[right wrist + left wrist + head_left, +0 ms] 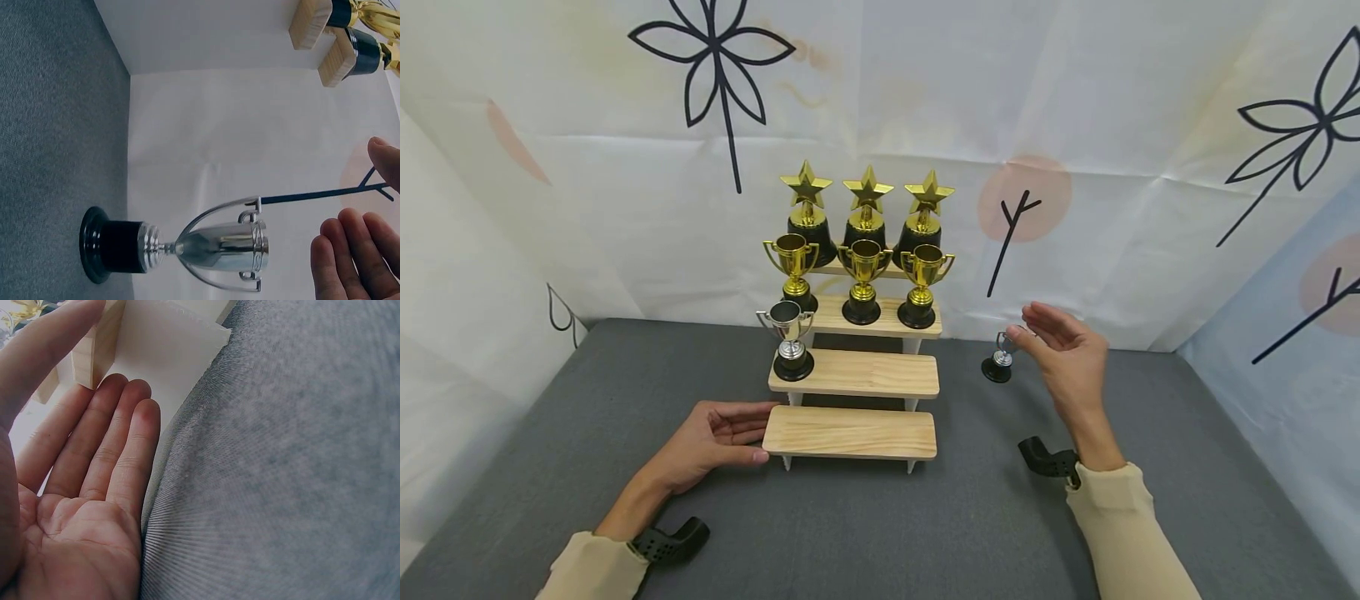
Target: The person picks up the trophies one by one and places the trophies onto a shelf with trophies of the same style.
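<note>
My left hand (711, 446) is at the left end of the wooden display stand (850, 433), thumb by the front edge of the lowest step. In the left wrist view its fingers (128, 440) are straight, beside the step's end. A silver trophy cup (225, 247) with a black base stands upright right of the stand. My right hand (1067, 358) is just above and beside that cup, fingers straight and thumb spread. The right wrist view shows a gap between cup and fingertips (350, 237). Another silver trophy cup (790, 333) stands at the left end of the second step.
Three gold trophy cups (861, 271) stand on the third step. Behind them, three gold star trophies (867, 204) stand on the top step. A white printed cloth (910, 92) hangs behind the grey table (850, 542).
</note>
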Available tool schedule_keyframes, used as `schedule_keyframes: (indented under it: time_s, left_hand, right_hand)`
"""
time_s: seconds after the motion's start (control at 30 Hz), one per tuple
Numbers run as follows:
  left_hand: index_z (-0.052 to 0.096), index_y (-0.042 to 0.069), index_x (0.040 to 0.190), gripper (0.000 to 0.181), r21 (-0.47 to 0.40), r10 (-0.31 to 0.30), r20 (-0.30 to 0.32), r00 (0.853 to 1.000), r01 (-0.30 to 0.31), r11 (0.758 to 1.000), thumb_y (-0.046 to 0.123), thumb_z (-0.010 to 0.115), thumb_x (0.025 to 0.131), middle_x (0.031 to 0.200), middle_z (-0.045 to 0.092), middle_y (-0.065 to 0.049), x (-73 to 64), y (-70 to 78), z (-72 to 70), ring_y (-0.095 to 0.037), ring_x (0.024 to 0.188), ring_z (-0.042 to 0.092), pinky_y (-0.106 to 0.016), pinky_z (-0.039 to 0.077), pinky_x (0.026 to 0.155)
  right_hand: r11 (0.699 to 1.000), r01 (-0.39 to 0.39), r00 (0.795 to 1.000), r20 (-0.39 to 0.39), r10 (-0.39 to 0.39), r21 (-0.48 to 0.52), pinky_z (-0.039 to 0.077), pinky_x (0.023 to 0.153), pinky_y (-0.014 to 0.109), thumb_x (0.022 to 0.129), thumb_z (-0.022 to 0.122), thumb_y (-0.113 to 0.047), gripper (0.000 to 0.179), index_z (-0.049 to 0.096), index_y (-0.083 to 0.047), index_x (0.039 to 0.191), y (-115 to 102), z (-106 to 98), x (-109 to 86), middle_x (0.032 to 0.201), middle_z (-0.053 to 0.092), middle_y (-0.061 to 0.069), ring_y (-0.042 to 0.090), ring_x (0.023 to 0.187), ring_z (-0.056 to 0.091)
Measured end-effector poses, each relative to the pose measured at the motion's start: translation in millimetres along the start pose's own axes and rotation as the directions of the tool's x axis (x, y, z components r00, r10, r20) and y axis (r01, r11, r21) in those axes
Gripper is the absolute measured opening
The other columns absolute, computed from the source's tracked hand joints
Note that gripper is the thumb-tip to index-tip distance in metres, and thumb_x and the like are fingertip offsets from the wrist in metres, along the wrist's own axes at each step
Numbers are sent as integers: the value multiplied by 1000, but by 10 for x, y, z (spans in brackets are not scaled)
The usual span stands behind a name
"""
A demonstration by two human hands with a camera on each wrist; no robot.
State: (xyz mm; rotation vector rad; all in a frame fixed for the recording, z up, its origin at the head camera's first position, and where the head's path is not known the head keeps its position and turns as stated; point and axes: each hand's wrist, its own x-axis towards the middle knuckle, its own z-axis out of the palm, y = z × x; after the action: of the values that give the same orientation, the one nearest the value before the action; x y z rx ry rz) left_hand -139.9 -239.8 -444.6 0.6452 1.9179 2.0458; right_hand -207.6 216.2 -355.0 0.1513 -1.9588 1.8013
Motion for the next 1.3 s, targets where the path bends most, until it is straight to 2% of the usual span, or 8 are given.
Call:
schedule_keyframes:
  time_s: [0.23,0.47,0.77,0.97,1.3]
  left_hand:
    - [42,-24,139,67,14,-7,-11,1000,8,1000,-12,76,83,139,56,-29,2,-2,6,-20,121,63,-35,55,99]
    - [42,-24,139,68,23,-12,-20,1000,13,1000,-11,77,82,138,55,-30,0,-1,11,-19,120,64,-35,55,99]
    - [43,-23,139,68,27,-23,-28,999,24,999,-11,78,82,138,54,-32,-4,1,12,-19,120,64,-34,55,99]
    - [43,-23,139,68,28,-16,-22,1000,17,999,-11,77,82,138,55,-32,-3,9,12,-19,121,63,-34,55,99]
    - [42,-24,139,69,14,-10,-13,1000,10,1000,-11,77,82,139,56,-27,0,-5,-1,-19,121,63,-35,55,100]
  right_hand:
    - [1000,19,999,-31,-20,-20,55,100,25,79,83,7,43,71,3,120,50,-53,33,112,73,12,15,103,70]
    - [995,25,999,-40,-30,-101,54,101,25,81,84,4,47,68,6,125,96,-94,40,116,71,11,15,107,69]
    - [988,-33,998,-53,26,-154,53,102,27,81,86,-1,52,66,5,128,183,-138,60,122,69,16,14,110,67]
    - [985,-107,994,-34,103,-134,52,104,27,81,86,-3,58,63,5,134,244,-158,60,127,67,18,16,114,66]
    - [974,-173,984,5,176,-145,50,105,23,83,85,-6,60,60,5,137,365,-151,59,132,65,18,15,121,63]
